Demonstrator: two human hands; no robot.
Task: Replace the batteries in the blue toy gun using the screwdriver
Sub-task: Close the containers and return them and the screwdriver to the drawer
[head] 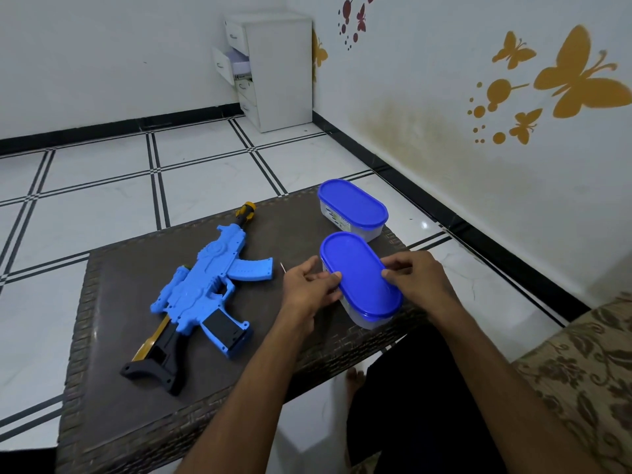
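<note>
White tiled floor (102,206) with black double lines, white walls (102,56) with black skirting, white drawer cabinet (273,73) at 12 o'clock, one drawer open, yellow butterfly decals (578,77) at 2 o'clock, patterned sofa (588,371) at 4 o'clock, dark woven desk (113,405) at centre.

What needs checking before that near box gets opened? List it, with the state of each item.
1. Both hands on the near box: ok, left hand and right hand grip its sides.
2. Lid shut: ok, it sits flat on the box.
3. Box fully on the table: not ok, its near end sits at the edge.
4. Toy gun clear of the hands: ok, it lies apart to the left.
5. Screwdriver within reach: cannot tell, only a thin tip shows by the left hand.
6. Batteries inside: cannot tell.
</note>
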